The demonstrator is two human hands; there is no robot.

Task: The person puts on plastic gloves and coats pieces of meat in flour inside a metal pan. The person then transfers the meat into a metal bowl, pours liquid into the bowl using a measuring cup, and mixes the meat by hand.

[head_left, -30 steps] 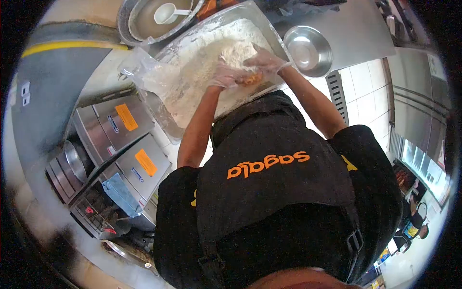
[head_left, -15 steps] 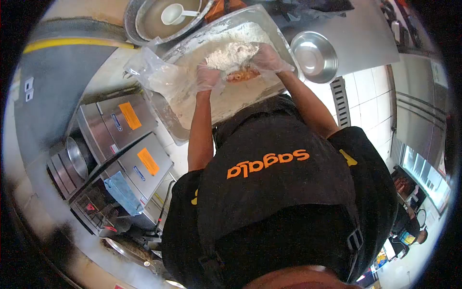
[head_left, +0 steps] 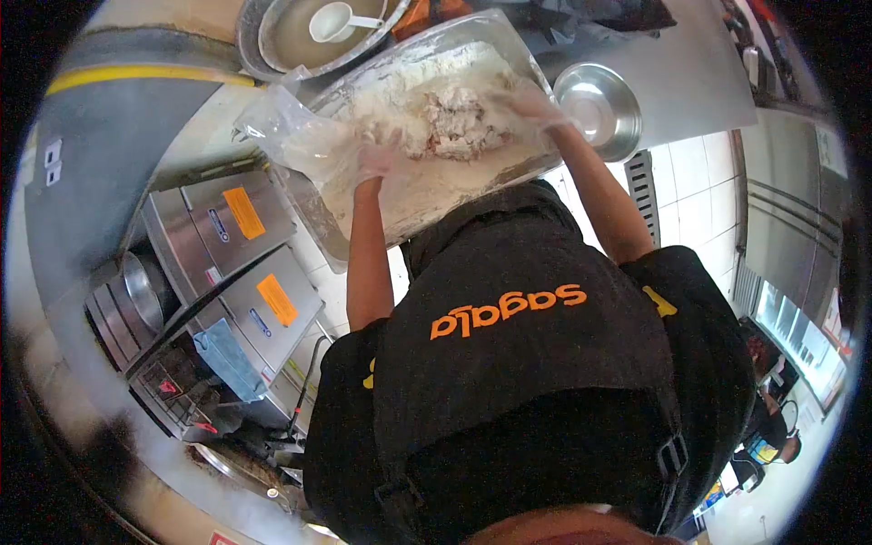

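Note:
Clumped pieces of raw meat coated in white flour (head_left: 459, 123) lie in a long metal tray (head_left: 341, 243) of flour. To the left of the pieces, my left hand (head_left: 375, 156), in a clear plastic glove, is open with its fingers apart over the flour. On their other side is my right hand (head_left: 538, 104), gloved too and smeared by motion; its fingers look stretched out and nothing shows in them. A clear plastic bag (head_left: 295, 127) hangs over the tray's left end.
A tub of cloudy liquid (head_left: 283, 44) with a white scoop (head_left: 332, 23) stands beyond the tray. An empty steel bowl (head_left: 597, 111) sits on the steel table (head_left: 695, 68) to the right. Steel equipment (head_left: 238, 213) stands at left. Another person (head_left: 772, 431) is far off at right.
The heap of flour between my hands has dropped onto the meat, which now shows as coated lumps. Both hands have moved apart from each other, the right one outward.

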